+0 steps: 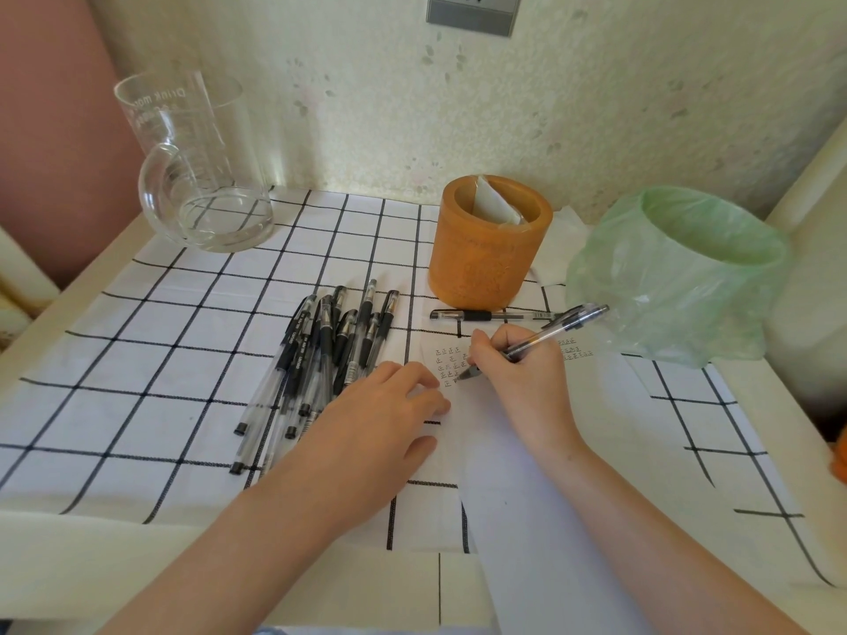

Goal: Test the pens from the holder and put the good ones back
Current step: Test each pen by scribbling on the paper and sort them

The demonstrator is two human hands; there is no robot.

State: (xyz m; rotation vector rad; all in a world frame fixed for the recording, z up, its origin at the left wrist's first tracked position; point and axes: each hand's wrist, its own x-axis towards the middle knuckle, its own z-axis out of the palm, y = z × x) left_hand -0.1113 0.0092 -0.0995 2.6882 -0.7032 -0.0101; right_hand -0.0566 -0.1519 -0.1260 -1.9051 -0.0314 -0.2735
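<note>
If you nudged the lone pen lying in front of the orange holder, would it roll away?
Probably a little: the pen has a slim round barrel lying flat. The checked cloth under it may slow it. Its thin clear plastic suggests it's light.

Written marks on the paper (463,451) too small to read (partly behind the right hand (518,378)); orange item (839,456) cut by right edge.

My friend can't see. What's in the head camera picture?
A right hand writes on paper with a pen while the left hand rests on it. A pile of pens lies near an orange holder.
</note>
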